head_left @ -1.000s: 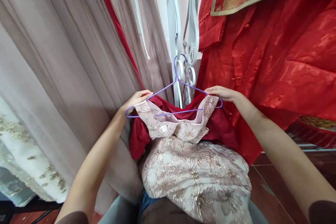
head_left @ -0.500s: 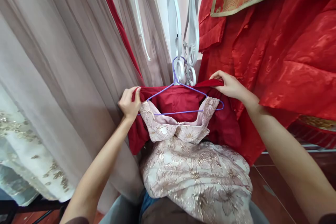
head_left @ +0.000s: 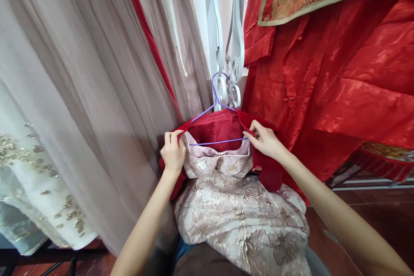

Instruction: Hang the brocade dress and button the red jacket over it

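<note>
A purple wire hanger [head_left: 216, 108] carries a pink and gold brocade dress [head_left: 239, 215] that spills down over my lap. A dark red jacket [head_left: 220, 127] is draped over the hanger's shoulders, behind and around the dress top. My left hand [head_left: 173, 153] pinches the jacket's left front edge at the hanger's left end. My right hand [head_left: 263, 140] pinches the jacket's right front edge close to the hanger's right end. The hanger's hook lies against a white scrolled metal frame [head_left: 231, 64].
Sheer taupe curtain fabric [head_left: 84, 95] fills the left. A white gown with gold embroidery [head_left: 35, 189] hangs at the lower left. Shiny red robes with gold trim [head_left: 339, 60] hang on the right, above a dark red tiled floor [head_left: 365, 215].
My hands lifted the red jacket up over the hanger's shoulders, then drew its two front edges inward and down over the dress top. Both hands now sit closer together.
</note>
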Demonstrator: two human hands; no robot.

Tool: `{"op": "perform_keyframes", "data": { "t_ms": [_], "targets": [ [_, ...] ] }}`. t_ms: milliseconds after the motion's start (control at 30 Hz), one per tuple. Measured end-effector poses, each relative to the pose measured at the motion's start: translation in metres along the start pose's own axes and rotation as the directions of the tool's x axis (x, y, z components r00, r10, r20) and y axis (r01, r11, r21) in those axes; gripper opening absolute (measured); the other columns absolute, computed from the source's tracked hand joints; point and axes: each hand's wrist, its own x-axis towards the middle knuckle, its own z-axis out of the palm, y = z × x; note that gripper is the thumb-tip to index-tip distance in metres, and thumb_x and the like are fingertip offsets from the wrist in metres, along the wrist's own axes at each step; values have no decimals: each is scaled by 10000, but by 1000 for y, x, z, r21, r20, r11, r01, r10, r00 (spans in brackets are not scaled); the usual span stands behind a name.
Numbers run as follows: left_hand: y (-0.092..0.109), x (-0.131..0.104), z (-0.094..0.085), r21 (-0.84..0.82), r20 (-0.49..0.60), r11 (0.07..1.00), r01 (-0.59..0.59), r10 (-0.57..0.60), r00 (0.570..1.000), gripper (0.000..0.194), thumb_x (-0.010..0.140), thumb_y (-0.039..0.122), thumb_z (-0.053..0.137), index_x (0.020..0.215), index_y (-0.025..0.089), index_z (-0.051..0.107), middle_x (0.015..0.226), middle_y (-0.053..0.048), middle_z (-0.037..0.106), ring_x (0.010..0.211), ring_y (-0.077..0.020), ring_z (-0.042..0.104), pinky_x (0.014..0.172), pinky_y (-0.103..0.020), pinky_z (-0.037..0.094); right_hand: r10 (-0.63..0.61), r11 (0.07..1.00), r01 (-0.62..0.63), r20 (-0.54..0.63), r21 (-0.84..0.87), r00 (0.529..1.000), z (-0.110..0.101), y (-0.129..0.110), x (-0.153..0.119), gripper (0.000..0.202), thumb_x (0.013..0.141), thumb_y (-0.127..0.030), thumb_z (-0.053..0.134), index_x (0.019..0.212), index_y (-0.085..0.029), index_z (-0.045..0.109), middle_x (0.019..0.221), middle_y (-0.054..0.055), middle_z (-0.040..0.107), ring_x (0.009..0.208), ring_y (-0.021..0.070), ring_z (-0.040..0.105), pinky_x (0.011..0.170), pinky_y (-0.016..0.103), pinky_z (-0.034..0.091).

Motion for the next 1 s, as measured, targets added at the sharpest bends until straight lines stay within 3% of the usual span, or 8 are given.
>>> {"op": "perform_keyframes", "data": {
  "t_ms": [200, 367, 533, 667, 767, 900, 1000],
  "targets": [
    [46, 1, 13, -307, 96, 933, 186, -164, 982, 173, 835, 132, 503, 982, 195, 569, 964, -53, 634, 908, -177, 613, 816, -285, 457, 65, 934, -95, 98, 343, 993, 21, -15, -1, 300, 825, -432, 527, 732, -257, 301, 509, -87, 453, 397, 131, 502, 425, 237, 373],
    [73, -9, 23, -444, 223, 845, 297, -217, 950, 134, 865, 194, 511, 995, 199, 541, 984, -55, 645, 913, -177, 627, 818, -296, 472, -7, 926, -55, 164, 374, 986, 43, -27, -10, 291, 840, -423, 528, 743, -251, 315, 509, -99, 408, 403, 111, 479, 417, 217, 350],
    [81, -21, 23, -498, 290, 818, 289, -157, 944, 132, 871, 207, 516, 1000, 190, 539, 978, -64, 632, 920, -178, 616, 825, -306, 474, -4, 826, -85, 156, 557, 988, 64, -35, -12, 319, 842, -449, 530, 743, -249, 302, 587, -92, 432, 404, 89, 465, 391, 209, 375],
    [76, -26, 19, -535, 289, 806, 252, -105, 952, 284, 821, 127, 532, 1098, 185, 557, 989, -60, 582, 940, -174, 575, 859, -314, 462, 33, 805, -91, 109, 586, 994, 71, -44, -18, 335, 821, -440, 577, 733, -244, 320, 575, -92, 419, 400, 79, 432, 374, 200, 345],
    [75, -29, 15, -544, 312, 800, 253, -88, 946, 436, 754, 50, 519, 1162, 197, 566, 902, -33, 521, 836, -156, 543, 788, -294, 465, 103, 671, -148, 107, 726, 989, 70, -57, -23, 292, 819, -443, 581, 758, -241, 380, 577, -82, 452, 416, 86, 438, 396, 212, 381],
    [79, -29, 10, -583, 331, 764, 277, -88, 940, 463, 746, 53, 515, 1178, 203, 586, 869, -25, 486, 790, -146, 511, 745, -272, 457, 195, 443, -193, 117, 875, 974, 68, -68, -21, 263, 751, -421, 648, 862, -237, 497, 758, -20, 587, 685, 140, 594, 638, 256, 519],
    [79, -29, 7, -606, 334, 738, 298, -104, 937, 450, 769, 83, 526, 1191, 221, 594, 883, -27, 486, 799, -138, 512, 735, -254, 454, 250, 375, -310, 227, 873, 941, 77, -63, -18, 340, 695, -451, 686, 886, -236, 504, 729, -25, 590, 606, 129, 574, 544, 245, 509]
  ]
}}
